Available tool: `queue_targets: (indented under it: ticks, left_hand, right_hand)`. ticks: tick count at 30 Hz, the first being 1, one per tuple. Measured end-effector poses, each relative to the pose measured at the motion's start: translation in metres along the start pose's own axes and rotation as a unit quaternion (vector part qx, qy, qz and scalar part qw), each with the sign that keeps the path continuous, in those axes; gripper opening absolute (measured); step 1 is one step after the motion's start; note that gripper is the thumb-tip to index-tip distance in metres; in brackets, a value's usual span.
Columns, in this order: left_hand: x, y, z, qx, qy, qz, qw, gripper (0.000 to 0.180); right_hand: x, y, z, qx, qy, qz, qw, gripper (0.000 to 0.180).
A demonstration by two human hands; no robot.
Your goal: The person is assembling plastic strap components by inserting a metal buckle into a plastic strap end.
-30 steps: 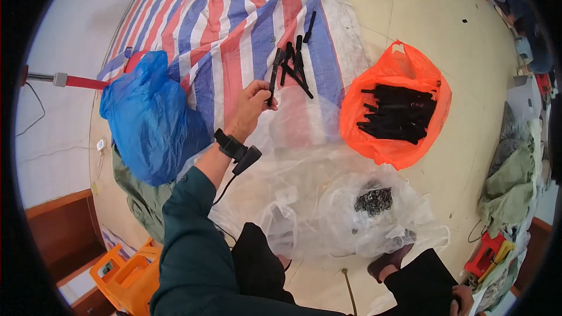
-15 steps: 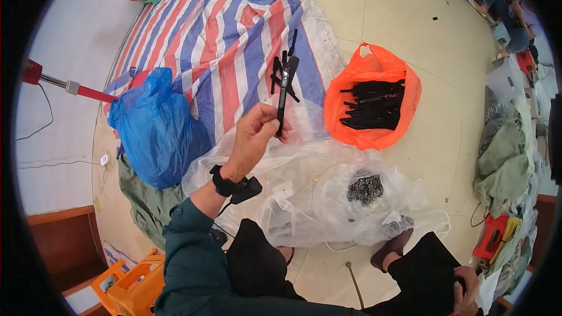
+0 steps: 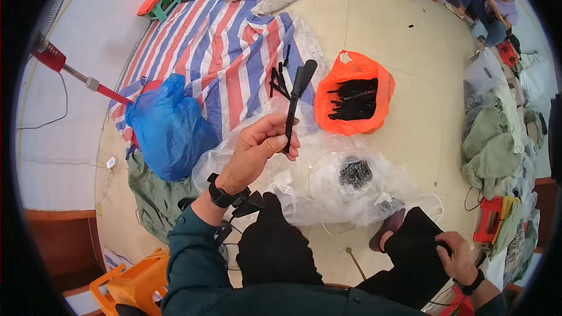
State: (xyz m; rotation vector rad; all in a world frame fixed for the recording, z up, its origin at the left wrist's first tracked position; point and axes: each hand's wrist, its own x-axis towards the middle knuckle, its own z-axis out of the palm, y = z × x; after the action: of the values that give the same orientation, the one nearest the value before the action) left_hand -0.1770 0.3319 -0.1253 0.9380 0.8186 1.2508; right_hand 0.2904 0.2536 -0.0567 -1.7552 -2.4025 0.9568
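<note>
- Closer to the body than a second ago, the black strip point(image 3: 291, 111) is now held up by the left hand point(image 3: 257, 149), apart from the few loose strips point(image 3: 280, 75) on the striped sheet point(image 3: 202, 52)
- Its long axis is set steeply, with a slight lean to the right; the broad end is pointed up and away from the body, and the narrow end is kept low in the grip
- The left fingers are closed in a pinch, the strip being held between them and the thumb
- By the right hand point(image 3: 458, 257), seen higher in the view than before, the right trouser leg point(image 3: 404, 257) is touched; whether anything is held there cannot be told
- More of the far floor point(image 3: 421, 111) is shown than earlier, the view having been shifted
- Room to the right is bounded by the orange bag point(image 3: 381, 105), partly filled with black strips; the left is bounded by the blue bag point(image 3: 167, 134)
- Below the hand, clear plastic point(image 3: 293, 199) is spread, with bare floor left open beyond the orange bag
</note>
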Motion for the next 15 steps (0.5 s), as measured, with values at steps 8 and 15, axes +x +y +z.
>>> queue_targets:
  ticks: [8,15]
  left_hand:
    - [-0.114,0.056,0.079,0.206,-0.058,-0.083,0.973,0.017]
    - [-0.183,0.055,0.145,0.297,-0.133,-0.038,0.945,0.018]
  right_hand:
    - [0.018,-0.07,0.003,0.249,-0.04,-0.076,0.965,0.024]
    - [0.004,-0.148,-0.002,0.475,-0.118,-0.125,0.863,0.034]
